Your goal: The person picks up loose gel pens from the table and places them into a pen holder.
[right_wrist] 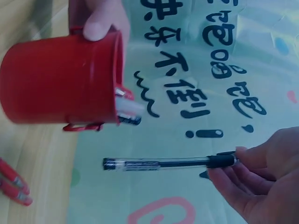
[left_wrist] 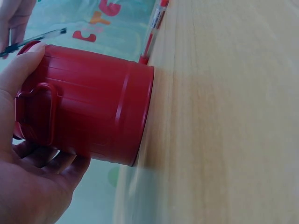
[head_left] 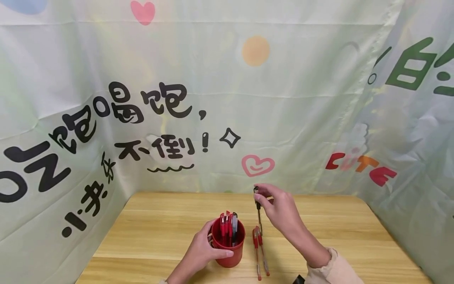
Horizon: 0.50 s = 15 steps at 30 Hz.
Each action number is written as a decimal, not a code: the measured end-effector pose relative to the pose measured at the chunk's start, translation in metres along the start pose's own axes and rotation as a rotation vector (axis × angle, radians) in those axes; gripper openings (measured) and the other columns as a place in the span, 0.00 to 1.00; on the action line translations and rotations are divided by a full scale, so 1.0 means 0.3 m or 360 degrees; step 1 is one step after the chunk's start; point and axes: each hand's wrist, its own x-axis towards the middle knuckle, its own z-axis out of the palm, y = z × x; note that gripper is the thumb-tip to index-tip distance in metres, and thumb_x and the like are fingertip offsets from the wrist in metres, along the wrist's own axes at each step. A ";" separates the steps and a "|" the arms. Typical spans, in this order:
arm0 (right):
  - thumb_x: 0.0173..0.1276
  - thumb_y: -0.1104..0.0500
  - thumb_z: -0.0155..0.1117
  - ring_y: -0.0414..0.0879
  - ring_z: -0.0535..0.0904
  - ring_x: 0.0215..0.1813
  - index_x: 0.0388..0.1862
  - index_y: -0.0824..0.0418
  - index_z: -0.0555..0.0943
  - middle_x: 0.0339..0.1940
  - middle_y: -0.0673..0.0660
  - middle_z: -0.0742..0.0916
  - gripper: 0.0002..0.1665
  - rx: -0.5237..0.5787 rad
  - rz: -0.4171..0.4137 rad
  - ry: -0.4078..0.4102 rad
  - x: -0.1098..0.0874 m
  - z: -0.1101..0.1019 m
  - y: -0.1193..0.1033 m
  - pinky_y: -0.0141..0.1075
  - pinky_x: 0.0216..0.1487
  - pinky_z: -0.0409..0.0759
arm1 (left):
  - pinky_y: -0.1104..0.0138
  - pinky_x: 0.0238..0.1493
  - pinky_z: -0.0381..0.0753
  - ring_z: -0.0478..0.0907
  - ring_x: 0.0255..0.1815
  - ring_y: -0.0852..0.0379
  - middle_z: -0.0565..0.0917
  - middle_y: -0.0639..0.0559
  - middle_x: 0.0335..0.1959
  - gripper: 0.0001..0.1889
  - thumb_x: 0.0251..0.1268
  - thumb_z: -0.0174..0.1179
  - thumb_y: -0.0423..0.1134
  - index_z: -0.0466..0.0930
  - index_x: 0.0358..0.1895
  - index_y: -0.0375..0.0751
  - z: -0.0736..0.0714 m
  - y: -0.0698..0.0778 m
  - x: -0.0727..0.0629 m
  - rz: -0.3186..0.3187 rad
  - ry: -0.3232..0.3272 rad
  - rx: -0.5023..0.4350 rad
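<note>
My left hand (head_left: 203,246) grips a red bucket-like cup (left_wrist: 93,102) round its side, thumb at the rim. The cup stands upright on the wooden table and has small wire handles. Several red-capped pens (head_left: 227,223) and a pen with a dark end (head_left: 235,225) stand inside it. With thumb and fingertips my right hand (head_left: 281,205) pinches a clear-barrelled black pen (right_wrist: 182,162) by its capped end. That pen hangs almost upright, above and right of the cup in the head view. Two red pens (head_left: 260,252) lie on the table right of the cup.
The wooden table (head_left: 159,225) ends at a hanging printed cloth (head_left: 301,118) at the back and sides. A small black object (head_left: 299,279) shows at the bottom edge near the right sleeve (head_left: 333,268).
</note>
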 end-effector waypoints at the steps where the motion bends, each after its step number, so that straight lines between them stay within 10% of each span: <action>1: 0.68 0.65 0.72 0.46 0.90 0.41 0.54 0.63 0.87 0.41 0.56 0.93 0.16 0.0031 -0.0007 0.0027 0.002 0.001 -0.006 0.35 0.41 0.90 | 0.54 0.61 0.86 0.79 0.68 0.43 0.77 0.43 0.70 0.53 0.45 0.84 0.52 0.65 0.76 0.42 0.000 0.000 0.000 0.0001 -0.0001 0.0003; 15: 0.72 0.63 0.69 0.40 0.88 0.41 0.52 0.58 0.86 0.39 0.51 0.91 0.11 0.0444 0.0038 -0.0008 -0.026 0.129 -0.072 0.27 0.42 0.89 | 0.54 0.63 0.85 0.78 0.67 0.47 0.79 0.47 0.69 0.52 0.46 0.84 0.53 0.66 0.75 0.45 -0.001 -0.002 -0.001 0.0025 0.0002 0.0040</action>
